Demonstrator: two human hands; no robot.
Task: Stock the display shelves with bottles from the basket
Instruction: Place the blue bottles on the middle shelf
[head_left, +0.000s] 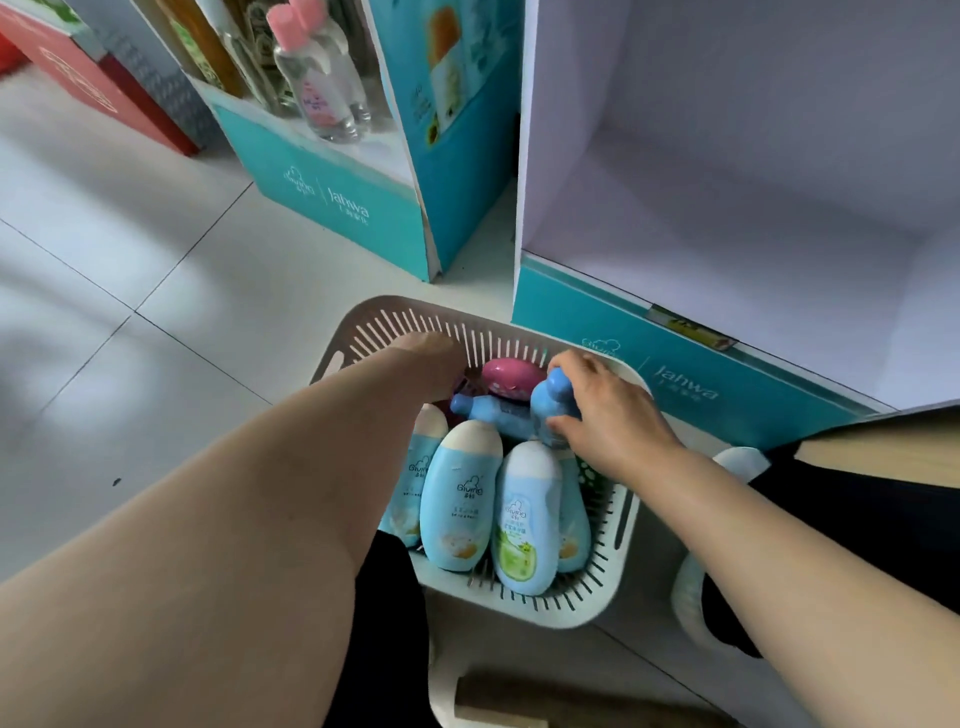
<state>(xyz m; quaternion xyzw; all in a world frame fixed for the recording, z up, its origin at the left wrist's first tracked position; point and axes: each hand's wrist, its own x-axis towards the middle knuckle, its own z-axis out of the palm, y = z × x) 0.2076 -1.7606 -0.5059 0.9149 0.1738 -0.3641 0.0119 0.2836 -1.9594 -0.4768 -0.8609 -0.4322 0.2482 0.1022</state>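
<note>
A white slotted basket (395, 325) stands on the floor before me, with several light-blue lotion bottles (462, 499) standing in it. Toward the back of the basket are a pink rounded item (511, 376) and a blue-capped bottle lying on its side (483, 408). My right hand (608, 415) grips a second blue-capped bottle (553, 392) at the basket's far right. My left hand (426, 358) reaches down into the far left; its fingers are hidden behind the wrist. The white display shelf (727, 208) just beyond the basket holds nothing.
To the left stands a teal display stand (332, 192) holding clear pink-capped bottles (317, 88). Red boxes (78, 73) sit at the far left on the pale tiled floor (156, 312). My black-clothed knee (831, 519) is at the right, and another white basket rim (441, 691) lies below.
</note>
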